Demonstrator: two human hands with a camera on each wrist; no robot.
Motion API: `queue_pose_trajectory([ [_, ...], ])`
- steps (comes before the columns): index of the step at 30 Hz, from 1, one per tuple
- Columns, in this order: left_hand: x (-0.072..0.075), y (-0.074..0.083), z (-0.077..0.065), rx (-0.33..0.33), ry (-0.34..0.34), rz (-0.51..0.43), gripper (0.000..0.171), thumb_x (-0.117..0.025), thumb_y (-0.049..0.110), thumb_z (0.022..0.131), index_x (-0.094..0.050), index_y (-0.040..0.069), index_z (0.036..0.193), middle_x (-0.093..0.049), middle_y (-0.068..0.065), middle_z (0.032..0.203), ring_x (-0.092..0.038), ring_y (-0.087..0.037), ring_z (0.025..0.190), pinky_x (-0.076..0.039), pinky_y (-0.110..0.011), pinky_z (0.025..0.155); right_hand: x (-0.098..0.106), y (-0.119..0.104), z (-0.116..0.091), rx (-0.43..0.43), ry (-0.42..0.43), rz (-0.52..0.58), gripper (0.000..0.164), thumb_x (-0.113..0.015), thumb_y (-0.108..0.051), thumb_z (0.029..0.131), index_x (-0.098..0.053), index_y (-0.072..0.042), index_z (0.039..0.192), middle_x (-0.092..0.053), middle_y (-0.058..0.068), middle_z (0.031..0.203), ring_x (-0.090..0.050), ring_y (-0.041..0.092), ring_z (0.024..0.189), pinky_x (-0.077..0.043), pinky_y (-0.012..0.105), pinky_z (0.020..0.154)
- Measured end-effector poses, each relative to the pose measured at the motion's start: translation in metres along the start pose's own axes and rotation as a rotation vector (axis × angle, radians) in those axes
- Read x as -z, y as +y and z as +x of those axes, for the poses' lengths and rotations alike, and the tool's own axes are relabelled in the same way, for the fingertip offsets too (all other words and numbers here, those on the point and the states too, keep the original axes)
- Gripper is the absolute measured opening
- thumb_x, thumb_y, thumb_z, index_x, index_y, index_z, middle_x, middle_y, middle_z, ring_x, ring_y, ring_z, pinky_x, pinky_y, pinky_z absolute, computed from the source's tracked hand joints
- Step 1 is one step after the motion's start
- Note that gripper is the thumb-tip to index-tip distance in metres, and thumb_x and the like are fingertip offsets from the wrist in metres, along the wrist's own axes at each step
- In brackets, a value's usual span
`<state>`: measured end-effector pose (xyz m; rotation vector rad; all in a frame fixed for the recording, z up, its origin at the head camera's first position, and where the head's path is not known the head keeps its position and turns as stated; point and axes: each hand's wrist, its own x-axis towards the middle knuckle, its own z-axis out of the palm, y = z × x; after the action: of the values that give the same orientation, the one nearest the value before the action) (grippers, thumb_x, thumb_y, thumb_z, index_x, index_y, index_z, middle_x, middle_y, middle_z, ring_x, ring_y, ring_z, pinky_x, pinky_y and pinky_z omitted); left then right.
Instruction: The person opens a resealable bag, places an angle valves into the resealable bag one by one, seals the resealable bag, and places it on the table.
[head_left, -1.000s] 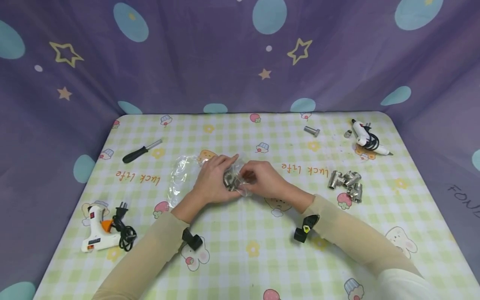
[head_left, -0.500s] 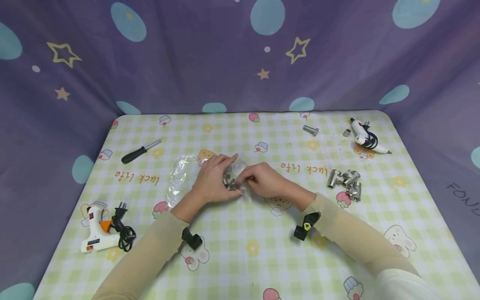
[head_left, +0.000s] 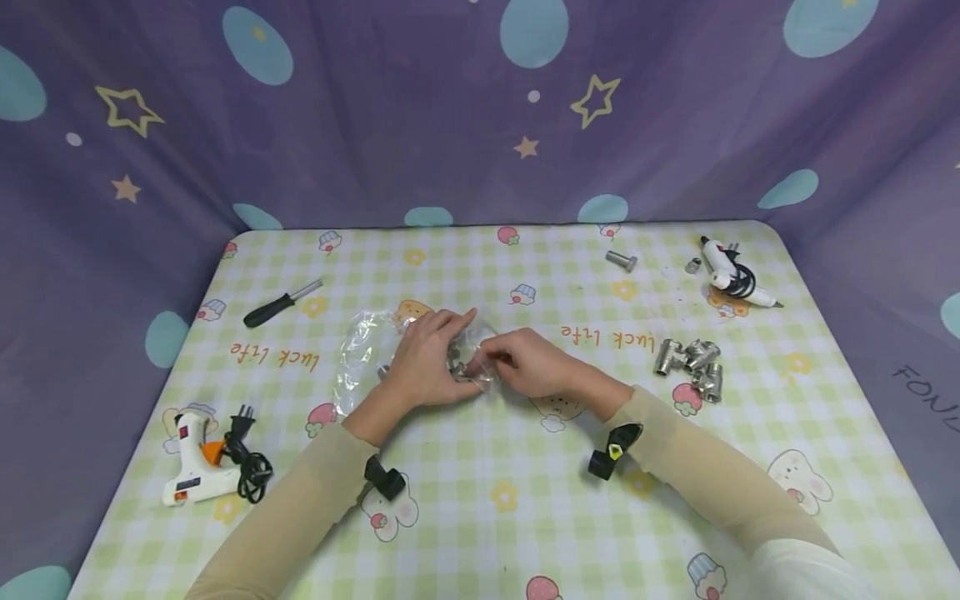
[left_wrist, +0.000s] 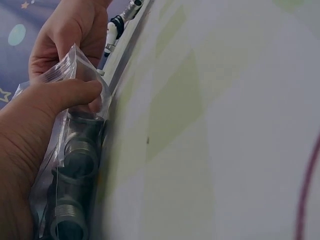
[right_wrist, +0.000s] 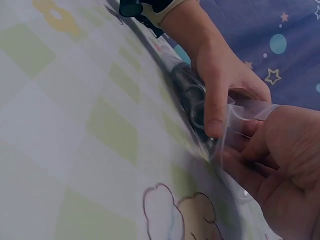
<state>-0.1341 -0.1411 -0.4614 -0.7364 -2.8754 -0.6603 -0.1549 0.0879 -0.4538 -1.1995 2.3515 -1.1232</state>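
A clear plastic bag (head_left: 360, 354) lies on the table with its mouth facing right. My left hand (head_left: 429, 360) grips it over the top near the mouth, and the thumb (left_wrist: 80, 92) presses the film in the left wrist view. Threaded metal pipe fittings (left_wrist: 77, 150) lie in a row inside the bag. My right hand (head_left: 536, 362) reaches into the mouth with bent fingers. In the right wrist view those fingers (right_wrist: 237, 162) are seen through the film, close to the end of the fittings. I cannot tell whether they hold one.
Several loose tee fittings (head_left: 701, 358) sit to the right. Farther back are a bolt (head_left: 621, 261), a small metal piece (head_left: 693, 266) and a white tool with a wound black cord (head_left: 738, 279). On the left lie a screwdriver (head_left: 277, 308) and a white glue gun (head_left: 197, 467).
My right fingers have moved left, deeper into the bag's mouth. A bit of metal now shows in the bag left of my left hand, which has stayed in place.
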Motion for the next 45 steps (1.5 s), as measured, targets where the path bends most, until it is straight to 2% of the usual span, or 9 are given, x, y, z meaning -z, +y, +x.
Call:
queue_pose_trajectory([
  [4, 0.001, 0.0, 0.0, -0.004, -0.004, 0.0, 0.11, -0.092, 0.06, 0.065, -0.054, 0.013, 0.157, -0.067, -0.007, 0.131, -0.061, -0.028, 0.114, -0.052, -0.052, 0.105, 0.011, 0.001, -0.008, -0.025, 0.04, 0.0, 0.025, -0.059, -0.001, 0.104, -0.079, -0.012, 0.114, -0.08, 0.001, 0.111, -0.075, 0.013, 0.102, -0.062, 0.03, 0.089],
  [11, 0.0, 0.001, 0.0, -0.001, -0.026, 0.011, 0.114, -0.091, 0.064, 0.063, -0.052, 0.013, 0.158, -0.066, -0.008, 0.133, -0.06, -0.03, 0.12, -0.049, -0.053, 0.111, 0.05, 0.007, -0.037, -0.077, 0.129, -0.049, 0.019, -0.066, 0.001, 0.099, -0.078, -0.006, 0.112, -0.08, 0.008, 0.109, -0.076, 0.02, 0.103, -0.064, 0.034, 0.092],
  [18, 0.002, 0.001, 0.003, 0.0, -0.049, 0.017, 0.121, -0.089, 0.068, 0.062, -0.047, 0.014, 0.161, -0.063, -0.009, 0.137, -0.058, -0.031, 0.127, -0.046, -0.055, 0.115, 0.099, 0.017, -0.081, -0.155, 0.18, -0.217, 0.019, -0.068, -0.001, 0.098, -0.078, -0.007, 0.112, -0.078, 0.008, 0.109, -0.076, 0.021, 0.1, -0.064, 0.042, 0.09],
  [21, 0.002, 0.0, 0.003, -0.005, -0.05, 0.014, 0.122, -0.089, 0.068, 0.062, -0.045, 0.015, 0.162, -0.062, -0.009, 0.138, -0.057, -0.032, 0.129, -0.045, -0.056, 0.116, 0.116, 0.021, -0.102, -0.229, 0.178, -0.315, 0.018, -0.069, -0.004, 0.098, -0.078, -0.007, 0.113, -0.078, 0.009, 0.109, -0.076, 0.024, 0.1, -0.063, 0.047, 0.088],
  [24, 0.003, -0.001, 0.002, 0.001, -0.052, 0.012, 0.123, -0.09, 0.068, 0.061, -0.045, 0.016, 0.163, -0.062, -0.01, 0.138, -0.057, -0.032, 0.129, -0.044, -0.057, 0.117, 0.126, 0.022, -0.122, -0.322, 0.139, -0.402, 0.017, -0.072, -0.01, 0.098, -0.077, -0.006, 0.114, -0.077, 0.01, 0.109, -0.075, 0.027, 0.1, -0.062, 0.05, 0.087],
  [27, 0.002, -0.001, 0.0, 0.007, -0.059, 0.005, 0.122, -0.09, 0.068, 0.06, -0.045, 0.018, 0.163, -0.062, -0.01, 0.138, -0.057, -0.032, 0.128, -0.044, -0.057, 0.117, 0.131, 0.023, -0.139, -0.394, 0.081, -0.456, 0.021, -0.078, -0.017, 0.095, -0.077, -0.006, 0.113, -0.077, 0.009, 0.107, -0.074, 0.028, 0.097, -0.061, 0.05, 0.084],
  [32, 0.002, 0.001, 0.002, 0.004, -0.058, -0.004, 0.121, -0.09, 0.068, 0.061, -0.046, 0.019, 0.162, -0.062, -0.01, 0.137, -0.057, -0.032, 0.127, -0.044, -0.057, 0.117, 0.128, 0.023, -0.159, -0.446, 0.007, -0.498, 0.036, -0.089, -0.028, 0.087, -0.077, -0.007, 0.113, -0.074, 0.007, 0.104, -0.069, 0.021, 0.089, -0.059, 0.046, 0.078],
  [36, 0.002, 0.002, 0.003, -0.002, -0.051, 0.004, 0.12, -0.091, 0.067, 0.061, -0.047, 0.019, 0.162, -0.062, -0.01, 0.137, -0.058, -0.033, 0.127, -0.045, -0.057, 0.116, 0.125, 0.022, -0.161, -0.463, -0.011, -0.517, 0.042, -0.092, -0.026, 0.083, -0.076, -0.005, 0.115, -0.071, 0.008, 0.101, -0.064, 0.018, 0.083, -0.056, 0.043, 0.074],
  [45, 0.002, 0.003, 0.001, -0.006, -0.04, 0.01, 0.12, -0.091, 0.066, 0.061, -0.045, 0.021, 0.163, -0.061, -0.01, 0.14, -0.056, -0.033, 0.13, -0.043, -0.059, 0.119, 0.12, 0.024, -0.156, -0.473, -0.055, -0.509, 0.04, -0.093, -0.017, 0.08, -0.074, -0.003, 0.113, -0.067, 0.006, 0.097, -0.057, 0.014, 0.078, -0.052, 0.037, 0.069],
])
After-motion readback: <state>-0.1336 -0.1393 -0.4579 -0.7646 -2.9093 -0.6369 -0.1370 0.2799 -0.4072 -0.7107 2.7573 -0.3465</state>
